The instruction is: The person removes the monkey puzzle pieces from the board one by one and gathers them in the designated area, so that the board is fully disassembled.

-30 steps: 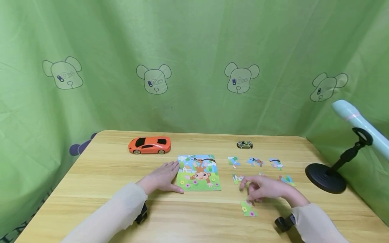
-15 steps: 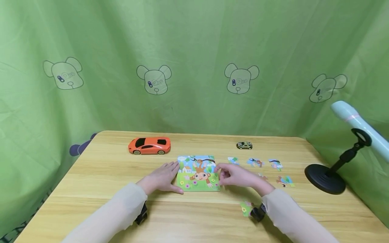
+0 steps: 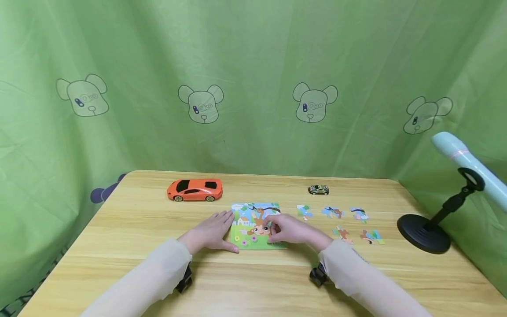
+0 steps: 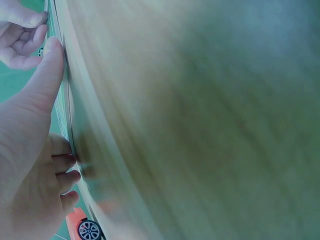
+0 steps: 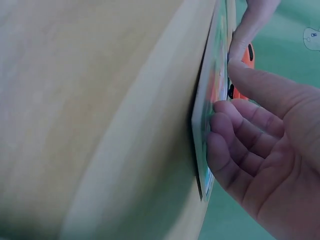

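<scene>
A square monkey picture puzzle lies on the table. Flat beside its left edge, my left hand has its fingers straight and the thumb along the lower left corner. My right hand is over the puzzle's right half with fingers loosely bent. Its fingertips are against the puzzle's face in the right wrist view. A gap shows between thumb and index finger, with the monkey's face visible there; I see no loose piece in it. Several loose puzzle pieces lie to the right.
An orange toy car sits at the back left, and a small patterned toy car at the back. A light blue microphone leans on a black stand at the right. A green curtain hangs behind the table.
My right hand has moved left from the loose pieces, reaching the puzzle's right edge and then its face. The lowest loose piece is now behind my right wrist. My left hand has stayed still.
</scene>
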A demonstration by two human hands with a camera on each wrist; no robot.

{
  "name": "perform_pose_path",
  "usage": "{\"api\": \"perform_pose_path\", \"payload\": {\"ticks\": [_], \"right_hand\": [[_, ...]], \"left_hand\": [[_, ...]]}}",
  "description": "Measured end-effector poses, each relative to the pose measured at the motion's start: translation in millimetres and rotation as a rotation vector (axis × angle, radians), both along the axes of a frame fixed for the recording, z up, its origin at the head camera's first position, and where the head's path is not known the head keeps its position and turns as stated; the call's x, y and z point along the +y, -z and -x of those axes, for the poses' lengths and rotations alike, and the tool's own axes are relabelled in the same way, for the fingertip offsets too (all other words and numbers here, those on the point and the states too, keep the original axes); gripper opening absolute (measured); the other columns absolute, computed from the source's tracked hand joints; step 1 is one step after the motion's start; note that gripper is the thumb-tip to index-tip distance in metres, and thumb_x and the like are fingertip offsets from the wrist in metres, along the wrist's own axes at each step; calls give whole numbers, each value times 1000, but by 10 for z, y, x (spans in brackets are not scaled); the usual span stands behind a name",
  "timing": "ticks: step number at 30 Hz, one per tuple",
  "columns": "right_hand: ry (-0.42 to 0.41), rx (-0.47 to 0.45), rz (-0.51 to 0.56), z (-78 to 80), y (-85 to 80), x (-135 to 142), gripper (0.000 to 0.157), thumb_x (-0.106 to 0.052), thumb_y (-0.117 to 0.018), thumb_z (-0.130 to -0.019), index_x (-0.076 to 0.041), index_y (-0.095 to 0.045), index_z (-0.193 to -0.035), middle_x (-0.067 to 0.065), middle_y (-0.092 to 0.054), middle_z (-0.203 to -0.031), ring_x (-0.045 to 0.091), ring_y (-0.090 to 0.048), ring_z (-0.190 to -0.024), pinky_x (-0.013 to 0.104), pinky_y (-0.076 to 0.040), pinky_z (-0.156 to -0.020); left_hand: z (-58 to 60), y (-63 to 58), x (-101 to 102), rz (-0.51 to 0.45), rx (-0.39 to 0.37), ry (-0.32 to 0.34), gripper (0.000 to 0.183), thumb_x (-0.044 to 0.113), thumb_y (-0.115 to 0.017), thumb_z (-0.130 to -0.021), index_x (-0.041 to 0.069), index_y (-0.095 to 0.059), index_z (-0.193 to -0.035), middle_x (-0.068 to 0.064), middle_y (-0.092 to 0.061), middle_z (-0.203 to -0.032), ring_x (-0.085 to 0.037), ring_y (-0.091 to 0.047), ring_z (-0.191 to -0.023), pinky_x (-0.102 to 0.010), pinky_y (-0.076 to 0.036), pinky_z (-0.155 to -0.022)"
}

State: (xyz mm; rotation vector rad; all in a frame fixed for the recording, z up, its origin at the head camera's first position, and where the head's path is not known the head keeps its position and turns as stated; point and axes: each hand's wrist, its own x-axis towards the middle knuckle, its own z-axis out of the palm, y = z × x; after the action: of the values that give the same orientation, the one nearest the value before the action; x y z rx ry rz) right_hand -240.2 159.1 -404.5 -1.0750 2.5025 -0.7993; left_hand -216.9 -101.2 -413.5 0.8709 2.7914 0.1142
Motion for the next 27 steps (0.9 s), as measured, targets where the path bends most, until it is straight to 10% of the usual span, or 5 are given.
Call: {"api": "perform_pose_path", "payload": {"ticks": [27], "right_hand": [[-41,37,-63,-67,-8,-57,34,-6,-69,-82,4,-61,-113,-5,-52,-73,6,-45,-64,23,-43,-58]], "left_hand": [[-20,-36,6,-8,0,1,103,68,-54,-76,-4,-22,-143,-19,-18,-149,-32,-18,-135,-40,-15,-110]]}}
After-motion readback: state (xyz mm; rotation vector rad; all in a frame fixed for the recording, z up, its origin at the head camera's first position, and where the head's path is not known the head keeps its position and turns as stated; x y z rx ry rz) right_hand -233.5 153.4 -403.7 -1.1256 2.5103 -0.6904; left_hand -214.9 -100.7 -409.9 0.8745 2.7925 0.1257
